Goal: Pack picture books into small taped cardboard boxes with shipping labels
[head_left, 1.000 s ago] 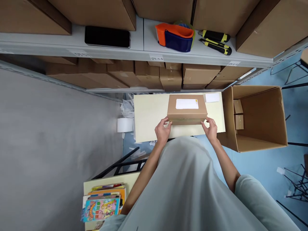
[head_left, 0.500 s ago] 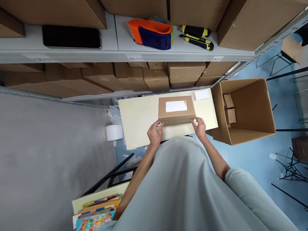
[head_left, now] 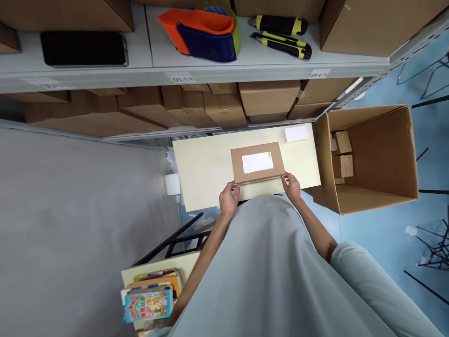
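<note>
A closed cardboard box (head_left: 224,154) is not where I look first; the small brown cardboard box (head_left: 257,176) with a white label (head_left: 257,162) on top lies on the cream tabletop (head_left: 206,168). My left hand (head_left: 229,199) pinches its near left corner with thumb and fingers. At the near right corner, my right hand (head_left: 292,188) grips it the same way. Only a narrow strip of the box's near side shows between the hands. Beyond the box, a stack of white labels or cards (head_left: 296,134) sits at the table's back right.
A large open carton (head_left: 382,154) holding several small boxes stands right of the table. The shelf ahead bears a tape dispenser (head_left: 206,35), two utility knives (head_left: 282,37) and a black phone (head_left: 84,49). Colourful books (head_left: 149,304) lie at lower left.
The box's taped near side showed broadly before and is now a thin strip, its top facing me more. Both hands stay at its near corners. The view has shifted slightly.
</note>
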`<state>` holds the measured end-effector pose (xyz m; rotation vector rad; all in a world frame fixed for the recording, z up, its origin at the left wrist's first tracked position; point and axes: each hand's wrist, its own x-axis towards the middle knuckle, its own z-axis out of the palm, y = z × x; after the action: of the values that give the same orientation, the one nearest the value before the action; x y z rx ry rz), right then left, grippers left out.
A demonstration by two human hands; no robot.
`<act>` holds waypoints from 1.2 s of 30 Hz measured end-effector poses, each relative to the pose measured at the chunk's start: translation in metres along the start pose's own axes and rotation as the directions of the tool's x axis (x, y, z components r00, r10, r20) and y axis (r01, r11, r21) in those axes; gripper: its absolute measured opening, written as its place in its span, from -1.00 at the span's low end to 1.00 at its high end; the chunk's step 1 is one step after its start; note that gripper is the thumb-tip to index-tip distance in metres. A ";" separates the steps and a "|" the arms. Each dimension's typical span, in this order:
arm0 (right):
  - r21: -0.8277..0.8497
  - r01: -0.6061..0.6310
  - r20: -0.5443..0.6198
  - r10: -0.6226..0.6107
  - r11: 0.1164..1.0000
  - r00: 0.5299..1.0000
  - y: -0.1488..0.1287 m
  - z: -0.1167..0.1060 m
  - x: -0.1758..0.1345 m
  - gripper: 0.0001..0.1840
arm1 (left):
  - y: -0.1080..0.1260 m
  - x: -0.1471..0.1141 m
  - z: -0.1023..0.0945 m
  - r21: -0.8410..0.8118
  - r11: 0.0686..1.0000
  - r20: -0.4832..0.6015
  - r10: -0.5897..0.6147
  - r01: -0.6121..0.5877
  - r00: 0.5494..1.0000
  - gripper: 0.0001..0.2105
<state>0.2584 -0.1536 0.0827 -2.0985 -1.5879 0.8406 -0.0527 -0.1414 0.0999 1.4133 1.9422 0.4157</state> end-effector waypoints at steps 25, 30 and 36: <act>0.109 0.518 0.390 -0.516 0.848 0.763 -0.043 -0.036 0.042 -0.51 | 0.084 0.018 0.011 0.152 0.818 0.417 0.456 -0.555 0.786 -0.42; 0.101 0.537 0.328 -0.538 0.837 0.776 -0.040 -0.035 0.044 -0.47 | 0.095 0.033 -0.002 0.133 0.840 0.383 0.446 -0.526 0.809 -0.56; 0.016 0.395 0.183 -0.391 0.919 0.902 -0.012 -0.055 0.080 -0.42 | 0.137 0.059 0.015 0.124 0.827 0.312 0.493 -0.549 0.813 -0.59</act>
<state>0.3009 -0.0709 0.1126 -1.6588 -2.0330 0.8902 0.0436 -0.0399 0.1530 2.0397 1.3848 0.2494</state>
